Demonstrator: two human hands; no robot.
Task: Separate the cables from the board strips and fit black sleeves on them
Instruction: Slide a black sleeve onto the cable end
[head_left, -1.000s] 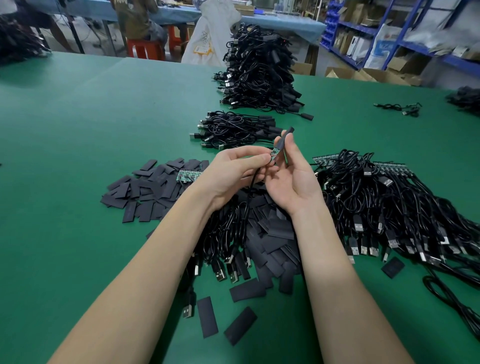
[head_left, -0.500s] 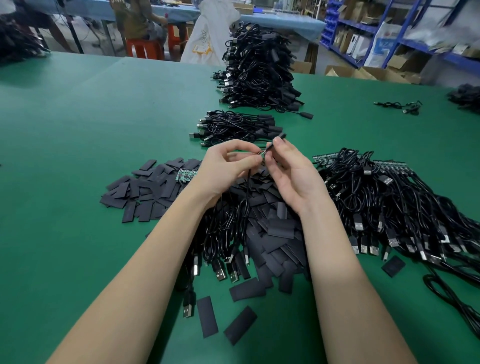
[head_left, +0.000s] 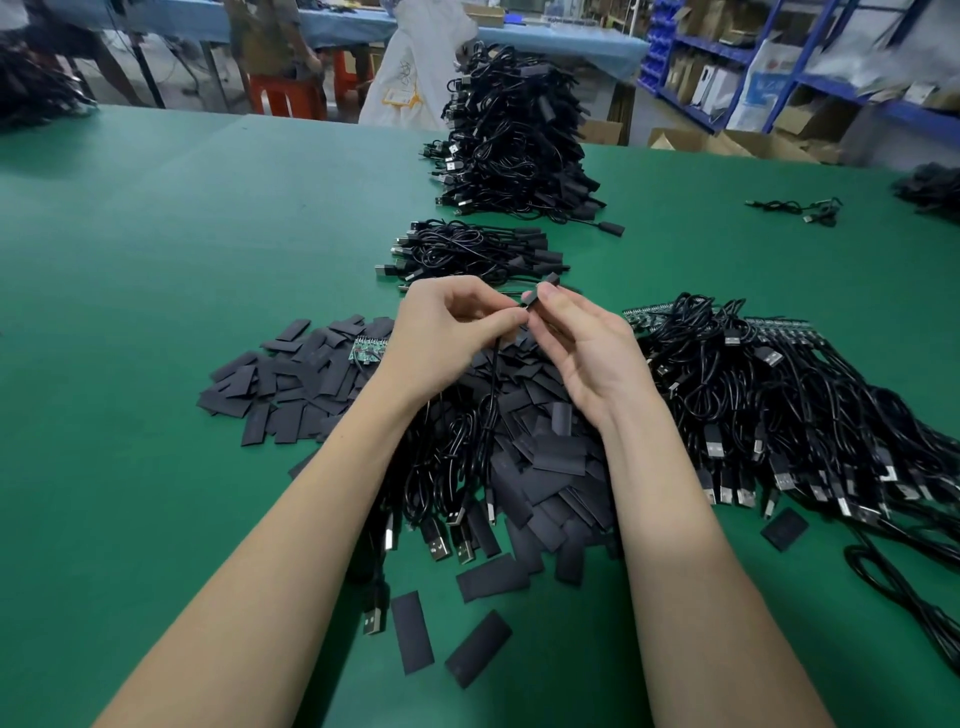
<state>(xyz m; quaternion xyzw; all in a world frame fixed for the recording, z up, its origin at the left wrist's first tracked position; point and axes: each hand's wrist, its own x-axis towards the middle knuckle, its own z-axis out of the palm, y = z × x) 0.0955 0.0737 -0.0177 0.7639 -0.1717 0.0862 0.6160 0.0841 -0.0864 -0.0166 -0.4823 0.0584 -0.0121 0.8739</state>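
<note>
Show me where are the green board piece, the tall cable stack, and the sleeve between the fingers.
green board piece (head_left: 370, 349), head view, its middle
tall cable stack (head_left: 511, 135), head view, centre
sleeve (head_left: 540, 296), head view, upper end

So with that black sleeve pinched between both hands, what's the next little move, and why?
Probably add it to the small pile of sleeved cables just beyond the hands. The right hand pinches the black sleeve, the left hand pinches the cable at its mouth, and no green board shows, so it looks fitted.
</note>
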